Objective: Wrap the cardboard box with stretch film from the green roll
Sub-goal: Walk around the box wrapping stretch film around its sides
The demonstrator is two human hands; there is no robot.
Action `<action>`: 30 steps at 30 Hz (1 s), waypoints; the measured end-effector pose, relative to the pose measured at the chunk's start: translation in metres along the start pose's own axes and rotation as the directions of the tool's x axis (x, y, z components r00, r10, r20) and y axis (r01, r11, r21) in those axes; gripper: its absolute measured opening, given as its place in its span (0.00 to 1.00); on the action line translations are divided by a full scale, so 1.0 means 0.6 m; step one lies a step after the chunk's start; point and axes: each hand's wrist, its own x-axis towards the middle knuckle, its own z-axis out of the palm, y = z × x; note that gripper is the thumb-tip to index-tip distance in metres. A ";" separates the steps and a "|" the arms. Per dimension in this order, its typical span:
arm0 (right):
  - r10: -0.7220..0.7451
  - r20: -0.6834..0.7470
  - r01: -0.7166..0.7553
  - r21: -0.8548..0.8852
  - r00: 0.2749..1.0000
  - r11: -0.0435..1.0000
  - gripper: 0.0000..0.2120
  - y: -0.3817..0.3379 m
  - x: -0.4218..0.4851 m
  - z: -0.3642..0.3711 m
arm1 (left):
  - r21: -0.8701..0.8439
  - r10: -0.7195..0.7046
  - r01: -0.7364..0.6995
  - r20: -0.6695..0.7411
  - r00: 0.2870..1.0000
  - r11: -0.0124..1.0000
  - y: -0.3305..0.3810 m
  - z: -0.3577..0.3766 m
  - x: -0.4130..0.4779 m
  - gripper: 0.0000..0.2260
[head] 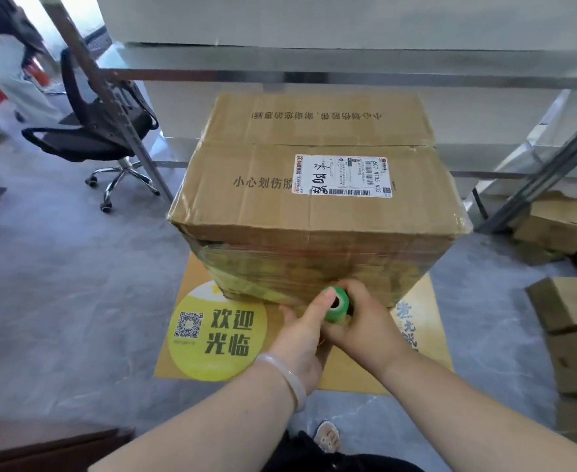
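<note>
I am working through the wrapping pass low on the near face of the large brown cardboard box (314,199), where bands of clear stretch film (290,267) are already lying across the lower half while the top and its white shipping label (343,174) are showing bare. My right hand (368,323) is curling its fingers round the small green roll (337,305), and my left hand (300,338) is pressing its thumb onto the roll's open rim, its other fingers tucked beneath. The roll is standing upright between both hands, just beside the box's bottom edge, over the yellow printed floor mat (219,335). Next, I judge, I should be drawing the roll sideways towards a corner, holding the film taut and climbing to cover the upper band.
</note>
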 end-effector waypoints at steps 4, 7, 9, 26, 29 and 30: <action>-0.068 0.127 0.059 0.074 0.990 0.995 0.25 0.005 -0.008 -0.016 | 0.037 -0.011 0.012 -0.027 1.000 0.999 -0.005 0.003 0.004 0.65; -0.062 0.106 0.059 0.034 0.992 0.998 0.19 0.004 -0.007 -0.025 | 0.053 -0.001 0.002 -0.015 1.000 0.999 -0.004 0.006 0.012 0.66; -0.029 0.022 0.029 -0.004 0.999 1.000 0.17 0.004 -0.007 -0.030 | 0.062 -0.003 0.003 -0.003 1.000 0.998 -0.007 0.011 0.011 0.69; -0.003 -0.040 0.005 0.059 0.999 0.998 0.16 0.018 -0.027 -0.060 | 0.204 -0.084 0.060 0.111 0.990 0.977 -0.020 0.030 0.008 0.70; 0.035 -0.036 -0.034 0.041 0.999 0.999 0.18 0.026 -0.028 -0.071 | 0.207 -0.067 0.047 0.092 0.993 0.977 -0.019 0.045 0.002 0.65; 0.042 -0.052 -0.041 0.025 0.998 0.999 0.18 0.027 -0.027 -0.076 | 0.196 -0.053 0.038 0.075 0.996 0.980 -0.021 0.049 0.004 0.64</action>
